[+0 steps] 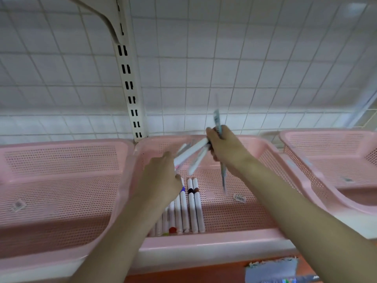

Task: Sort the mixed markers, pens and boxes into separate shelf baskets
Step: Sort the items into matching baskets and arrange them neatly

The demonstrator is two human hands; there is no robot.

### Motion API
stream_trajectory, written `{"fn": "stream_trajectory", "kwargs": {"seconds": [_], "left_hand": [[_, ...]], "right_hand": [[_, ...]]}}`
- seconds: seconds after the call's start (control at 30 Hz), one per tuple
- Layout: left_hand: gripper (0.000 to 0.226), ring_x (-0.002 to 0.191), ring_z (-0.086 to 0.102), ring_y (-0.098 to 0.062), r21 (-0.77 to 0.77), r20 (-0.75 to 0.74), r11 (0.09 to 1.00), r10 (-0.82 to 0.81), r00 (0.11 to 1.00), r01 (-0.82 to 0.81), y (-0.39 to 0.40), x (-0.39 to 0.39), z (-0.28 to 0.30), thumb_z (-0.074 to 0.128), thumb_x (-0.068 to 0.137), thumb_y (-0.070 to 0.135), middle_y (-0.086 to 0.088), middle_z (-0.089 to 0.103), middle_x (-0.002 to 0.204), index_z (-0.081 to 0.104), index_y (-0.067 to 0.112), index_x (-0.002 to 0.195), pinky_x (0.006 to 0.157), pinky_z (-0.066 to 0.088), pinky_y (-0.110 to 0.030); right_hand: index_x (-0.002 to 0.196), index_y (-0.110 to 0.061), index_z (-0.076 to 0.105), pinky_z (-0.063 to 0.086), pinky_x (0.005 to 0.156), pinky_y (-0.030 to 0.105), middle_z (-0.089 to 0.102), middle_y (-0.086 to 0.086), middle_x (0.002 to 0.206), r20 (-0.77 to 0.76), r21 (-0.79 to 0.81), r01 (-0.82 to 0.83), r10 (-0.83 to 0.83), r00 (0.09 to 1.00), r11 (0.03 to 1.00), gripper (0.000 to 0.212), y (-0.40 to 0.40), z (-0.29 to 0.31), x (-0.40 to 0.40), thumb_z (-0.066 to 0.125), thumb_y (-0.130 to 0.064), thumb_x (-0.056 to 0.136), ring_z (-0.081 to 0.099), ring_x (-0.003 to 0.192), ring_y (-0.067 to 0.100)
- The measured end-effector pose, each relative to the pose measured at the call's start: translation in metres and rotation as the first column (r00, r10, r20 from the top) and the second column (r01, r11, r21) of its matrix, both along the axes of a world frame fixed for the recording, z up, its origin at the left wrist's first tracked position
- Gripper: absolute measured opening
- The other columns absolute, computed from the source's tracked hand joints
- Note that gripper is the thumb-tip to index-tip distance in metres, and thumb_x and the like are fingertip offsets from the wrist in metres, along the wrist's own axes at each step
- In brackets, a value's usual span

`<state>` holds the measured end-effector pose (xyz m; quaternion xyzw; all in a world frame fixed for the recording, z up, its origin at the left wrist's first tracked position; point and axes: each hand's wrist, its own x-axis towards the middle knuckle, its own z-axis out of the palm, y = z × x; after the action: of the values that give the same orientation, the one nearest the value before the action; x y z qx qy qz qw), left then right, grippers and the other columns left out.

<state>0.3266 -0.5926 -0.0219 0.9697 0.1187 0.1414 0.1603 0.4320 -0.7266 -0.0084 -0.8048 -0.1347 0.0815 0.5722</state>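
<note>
STEP: transfer markers | RIGHT: right hand (pixel 226 148) grips marker bundle (pixel 193 156) and pen (pixel 221 152) above middle basket (pixel 265 201) | LEFT: left hand (pixel 161 178) pinches bundle end | ADVICE: draw markers out singly; lay parallel beside sorted row (pixel 183 211); retain pen.

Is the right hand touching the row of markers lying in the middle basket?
Apart. The head view shows the right hand raised above the lying markers, with bare basket mesh visible between them.
</note>
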Motion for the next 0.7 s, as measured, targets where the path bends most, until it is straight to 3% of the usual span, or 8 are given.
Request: {"fn": "stream_trajectory", "kwargs": {"seconds": [0.1,0.2,0.3,0.37,0.47,0.57,0.63,0.7], "left_hand": [[0.026,0.065,0.049,-0.007,-0.065,0.017,0.998,0.027,0.999,-0.026,0.015,0.0,0.0,0.061,0.086,0.021,-0.003,0.056,0.102,0.053,0.013,0.109,0.051,0.041,-0.015],[0.019,0.056,0.046,-0.006,-0.242,0.038,0.968,0.083,0.996,-0.072,0.022,0.001,-0.002,0.057,0.09,0.017,0.001,0.049,0.083,0.049,0.009,0.105,0.035,0.034,-0.012],[0.014,0.055,0.052,-0.009,-0.371,0.05,0.925,0.107,0.993,-0.081,0.026,0.005,-0.004,0.051,0.093,0.019,-0.002,0.051,0.077,0.047,0.01,0.103,0.036,0.032,-0.011],[0.018,0.058,0.053,-0.01,-0.462,0.038,0.884,0.096,0.995,-0.067,0.027,0.006,-0.004,0.05,0.093,0.02,-0.003,0.052,0.082,0.045,0.012,0.109,0.036,0.034,-0.013],[0.034,0.065,0.055,-0.006,-0.509,0.037,0.86,0.059,0.998,-0.032,0.027,0.005,-0.002,0.063,0.087,0.024,0.002,0.053,0.093,0.043,0.017,0.113,0.036,0.036,-0.009],[0.038,0.064,0.061,-0.009,-0.55,0.05,0.834,0.073,0.996,-0.033,0.026,0.004,-0.002,0.07,0.081,0.024,0.002,0.055,0.091,0.042,0.019,0.106,0.039,0.042,-0.008],[0.036,0.065,0.066,-0.017,-0.605,0.053,0.795,0.086,0.995,-0.036,0.026,0.004,-0.002,0.068,0.082,0.022,-0.005,0.058,0.094,0.041,0.018,0.105,0.05,0.055,-0.023],[0.029,0.069,0.066,-0.019,-0.594,0.054,0.803,0.087,0.995,-0.038,0.025,0.003,-0.001,0.065,0.084,0.024,-0.008,0.06,0.095,0.043,0.016,0.101,0.054,0.056,-0.029]], "right_hand": [[0.078,-0.018,0.04,0.034,0.052,0.029,0.044,-0.001,0.064,0.128,-0.134,0.102,-0.085,0.988,0.986,0.026,-0.016,0.004,0.02,0.04,-0.033,0.099,0.039,0.051,0.013],[0.075,-0.017,0.038,0.03,0.049,0.027,0.043,0.001,0.062,0.116,-0.347,0.036,0.005,0.993,0.937,0.027,-0.028,0.002,0.033,0.041,-0.032,0.098,0.036,0.049,0.014],[0.073,-0.019,0.036,0.029,0.047,0.024,0.047,-0.001,0.064,0.176,-0.547,0.005,0.109,0.978,0.837,0.029,-0.031,-0.002,0.035,0.039,-0.031,0.099,0.041,0.052,0.011],[0.069,-0.024,0.035,0.032,0.048,0.022,0.045,-0.004,0.06,0.076,-0.721,-0.145,0.285,0.955,0.678,0.032,-0.031,-0.004,0.034,0.038,-0.029,0.1,0.041,0.05,0.008],[0.064,-0.027,0.031,0.034,0.051,0.027,0.033,-0.004,0.055,-0.196,-0.791,-0.396,0.42,0.886,0.466,0.037,-0.025,-0.012,0.028,0.038,-0.037,0.1,0.03,0.043,0.011],[0.068,-0.019,0.034,0.033,0.053,0.029,0.033,-0.003,0.055,-0.222,-0.798,-0.424,0.445,0.868,0.428,0.044,-0.016,-0.022,0.022,0.035,-0.051,0.097,0.03,0.045,0.013],[0.071,-0.022,0.04,0.034,0.052,0.027,0.038,-0.001,0.058,-0.243,-0.804,-0.443,0.461,0.853,0.397,0.04,-0.009,-0.027,0.014,0.035,-0.051,0.097,0.034,0.048,0.015],[0.077,-0.032,0.042,0.033,0.052,0.027,0.042,0.002,0.063,-0.306,-0.78,-0.502,0.472,0.827,0.374,0.024,-0.003,-0.033,0.007,0.038,-0.042,0.098,0.036,0.053,0.017]]}}
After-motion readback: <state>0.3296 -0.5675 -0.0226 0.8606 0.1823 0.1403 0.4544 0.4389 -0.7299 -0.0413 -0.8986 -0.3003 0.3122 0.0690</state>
